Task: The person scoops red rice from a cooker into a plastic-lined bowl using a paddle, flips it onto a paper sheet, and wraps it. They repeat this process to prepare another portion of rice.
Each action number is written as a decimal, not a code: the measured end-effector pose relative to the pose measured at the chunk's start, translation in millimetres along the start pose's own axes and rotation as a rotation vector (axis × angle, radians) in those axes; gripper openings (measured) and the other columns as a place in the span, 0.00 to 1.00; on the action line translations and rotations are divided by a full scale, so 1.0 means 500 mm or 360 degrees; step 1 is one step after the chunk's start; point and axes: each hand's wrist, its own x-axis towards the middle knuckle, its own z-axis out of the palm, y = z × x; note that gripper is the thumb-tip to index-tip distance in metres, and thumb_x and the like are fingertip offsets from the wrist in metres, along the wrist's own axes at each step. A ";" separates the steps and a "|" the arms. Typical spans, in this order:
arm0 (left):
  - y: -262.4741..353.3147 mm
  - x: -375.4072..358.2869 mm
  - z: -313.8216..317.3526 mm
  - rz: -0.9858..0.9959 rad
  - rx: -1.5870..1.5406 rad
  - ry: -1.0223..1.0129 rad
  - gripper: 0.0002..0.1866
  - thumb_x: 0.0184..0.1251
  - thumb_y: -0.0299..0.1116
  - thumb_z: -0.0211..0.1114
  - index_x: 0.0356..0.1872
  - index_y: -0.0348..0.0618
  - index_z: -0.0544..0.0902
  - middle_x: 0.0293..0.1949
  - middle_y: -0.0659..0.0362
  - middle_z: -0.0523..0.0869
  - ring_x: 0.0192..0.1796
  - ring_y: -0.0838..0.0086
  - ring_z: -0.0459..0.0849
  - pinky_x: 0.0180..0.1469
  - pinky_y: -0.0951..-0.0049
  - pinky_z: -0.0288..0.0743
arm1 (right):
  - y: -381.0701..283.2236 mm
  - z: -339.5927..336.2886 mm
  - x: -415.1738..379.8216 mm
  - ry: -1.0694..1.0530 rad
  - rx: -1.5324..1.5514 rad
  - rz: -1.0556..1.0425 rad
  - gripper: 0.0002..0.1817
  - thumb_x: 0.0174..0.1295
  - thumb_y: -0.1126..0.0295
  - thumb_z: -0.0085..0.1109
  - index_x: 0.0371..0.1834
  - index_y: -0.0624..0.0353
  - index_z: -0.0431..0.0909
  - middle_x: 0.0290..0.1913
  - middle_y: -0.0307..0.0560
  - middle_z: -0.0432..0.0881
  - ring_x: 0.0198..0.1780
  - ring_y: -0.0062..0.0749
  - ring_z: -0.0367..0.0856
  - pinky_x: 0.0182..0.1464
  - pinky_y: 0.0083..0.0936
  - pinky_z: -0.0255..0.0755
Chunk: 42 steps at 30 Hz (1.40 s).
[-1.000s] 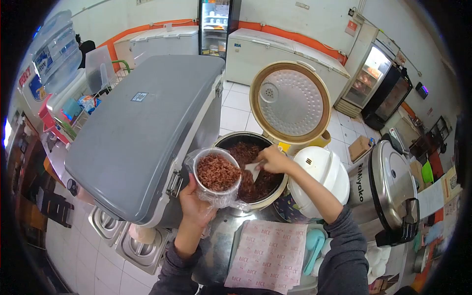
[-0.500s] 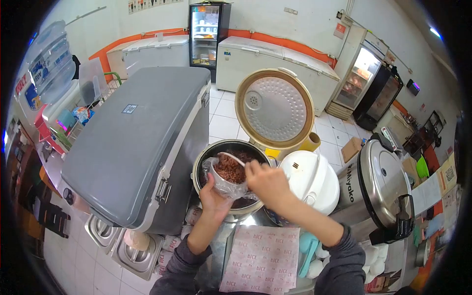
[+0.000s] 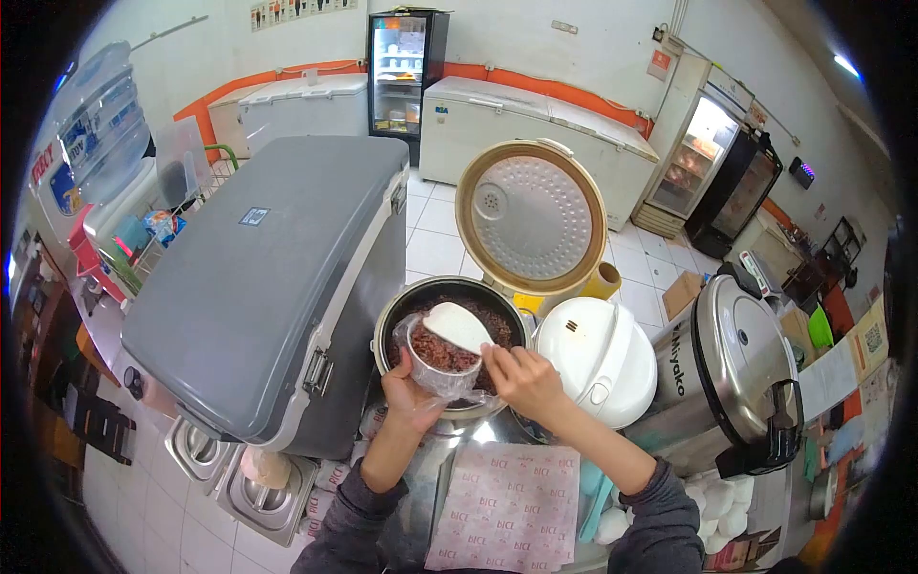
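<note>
My left hand (image 3: 413, 394) is wrapped round a small bowl (image 3: 449, 381) lined with clear plastic, which bunches over its rim. Reddish-brown rice (image 3: 432, 352) fills the bowl. In my right hand (image 3: 521, 381) is the handle of a white rice paddle (image 3: 457, 327), its blade lying flat against the top of that rice. Both hands are over the front of an open rice cooker (image 3: 385, 320), where more dark rice (image 3: 492, 320) shows inside. Behind it, the cooker's lid (image 3: 535, 225) stands raised.
Printed paper sheets (image 3: 507, 507) lie in front of the cooker, with a turquoise utensil (image 3: 595, 502) beside them. A large grey cooler box (image 3: 268, 249) stands left. On the right are a white-lidded cooker (image 3: 583, 349) and a steel Miyako cooker (image 3: 732, 354). Steel lidded pans (image 3: 268, 497) sit lower left.
The paddle has turned from digging into the bowl's rice to lying flat on top, blade now fully visible. My right hand has shifted slightly down, and the rice looks flatter.
</note>
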 end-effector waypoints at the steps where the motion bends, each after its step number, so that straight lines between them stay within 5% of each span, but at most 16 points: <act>1: 0.000 0.001 -0.006 0.0008 0.0000 -0.0045 0.28 0.65 0.50 0.49 0.61 0.43 0.66 0.59 0.51 0.71 0.62 0.55 0.67 0.64 0.49 0.57 | 0.010 0.011 0.000 -0.0004 0.0010 0.0026 0.21 0.46 0.72 0.53 0.46 0.67 0.75 0.32 0.38 0.74 0.28 0.25 0.74 0.27 0.20 0.70; 6: 0.014 0.002 -0.020 0.0131 0.0090 -0.0091 0.27 0.66 0.47 0.49 0.59 0.38 0.67 0.59 0.52 0.71 0.62 0.56 0.68 0.65 0.51 0.57 | 0.069 0.041 0.031 0.0070 0.0416 0.0791 0.07 0.51 0.70 0.53 0.31 0.61 0.74 0.25 0.48 0.76 0.26 0.38 0.79 0.25 0.30 0.69; 9: 0.030 -0.001 -0.023 0.0206 0.0179 -0.0118 0.26 0.66 0.47 0.49 0.59 0.40 0.69 0.59 0.53 0.72 0.61 0.57 0.68 0.64 0.52 0.57 | 0.090 0.019 0.040 -0.0079 0.1287 0.1333 0.13 0.59 0.63 0.49 0.28 0.63 0.74 0.20 0.52 0.76 0.26 0.45 0.78 0.26 0.37 0.68; 11: 0.034 -0.003 -0.022 0.0225 0.0172 -0.0139 0.25 0.66 0.46 0.49 0.58 0.41 0.69 0.59 0.54 0.72 0.61 0.58 0.69 0.64 0.52 0.58 | 0.066 0.022 0.044 -0.0533 0.1701 0.1578 0.27 0.64 0.53 0.42 0.19 0.66 0.74 0.17 0.57 0.76 0.25 0.52 0.77 0.31 0.41 0.68; 13: 0.033 -0.004 -0.018 0.0211 0.0181 -0.0170 0.25 0.66 0.46 0.49 0.58 0.41 0.70 0.58 0.55 0.73 0.61 0.59 0.69 0.64 0.53 0.58 | 0.026 0.007 0.064 -0.0594 0.1198 0.1285 0.27 0.64 0.53 0.42 0.17 0.65 0.75 0.19 0.59 0.77 0.28 0.50 0.79 0.30 0.42 0.70; 14: 0.031 -0.008 -0.015 0.0186 0.0194 -0.0184 0.24 0.66 0.46 0.50 0.58 0.42 0.70 0.58 0.56 0.73 0.61 0.59 0.69 0.64 0.53 0.58 | 0.010 0.017 0.059 -0.0306 0.0901 0.1027 0.28 0.65 0.54 0.40 0.15 0.63 0.76 0.19 0.61 0.77 0.26 0.51 0.79 0.28 0.43 0.71; 16: 0.028 -0.015 -0.009 0.0158 0.0210 -0.0202 0.24 0.66 0.45 0.51 0.58 0.41 0.70 0.56 0.55 0.75 0.59 0.61 0.71 0.63 0.55 0.60 | -0.009 0.024 0.072 -0.0388 0.0803 0.1024 0.28 0.66 0.56 0.40 0.14 0.62 0.77 0.18 0.61 0.77 0.23 0.53 0.78 0.26 0.44 0.71; 22: 0.039 -0.014 0.000 0.0315 0.0488 -0.0106 0.24 0.66 0.43 0.51 0.57 0.38 0.70 0.54 0.54 0.77 0.55 0.62 0.75 0.59 0.59 0.65 | -0.018 0.011 0.080 -0.0479 0.0799 0.0922 0.27 0.66 0.58 0.39 0.13 0.62 0.76 0.15 0.60 0.75 0.19 0.55 0.76 0.25 0.46 0.71; 33: 0.035 -0.040 0.002 0.0078 -0.0017 -0.0154 0.27 0.65 0.47 0.49 0.59 0.40 0.68 0.60 0.52 0.71 0.62 0.54 0.67 0.65 0.48 0.55 | 0.012 0.038 0.088 -0.0282 0.0778 0.0823 0.27 0.66 0.58 0.40 0.13 0.60 0.76 0.17 0.60 0.76 0.21 0.54 0.77 0.25 0.45 0.70; 38: 0.038 -0.091 -0.036 0.0133 -0.0003 -0.0009 0.28 0.64 0.49 0.50 0.59 0.40 0.68 0.60 0.50 0.71 0.62 0.53 0.68 0.64 0.47 0.57 | 0.043 0.082 0.095 -0.0385 0.0606 0.1063 0.24 0.65 0.58 0.41 0.19 0.61 0.79 0.19 0.59 0.78 0.24 0.54 0.79 0.30 0.46 0.72; 41: 0.024 -0.142 -0.053 0.0147 0.0077 0.0034 0.29 0.67 0.51 0.45 0.60 0.39 0.66 0.60 0.47 0.69 0.61 0.52 0.68 0.63 0.46 0.60 | 0.046 0.132 0.092 -0.0423 0.0336 0.0654 0.20 0.63 0.59 0.45 0.21 0.57 0.80 0.21 0.53 0.80 0.26 0.48 0.81 0.32 0.42 0.73; 42: 0.015 -0.161 -0.062 0.0138 0.0202 0.0011 0.28 0.67 0.49 0.44 0.60 0.37 0.66 0.60 0.47 0.70 0.61 0.53 0.70 0.63 0.48 0.62 | 0.042 0.135 0.097 -0.0708 0.0285 0.0566 0.16 0.61 0.60 0.47 0.24 0.56 0.81 0.26 0.52 0.81 0.33 0.45 0.81 0.38 0.42 0.71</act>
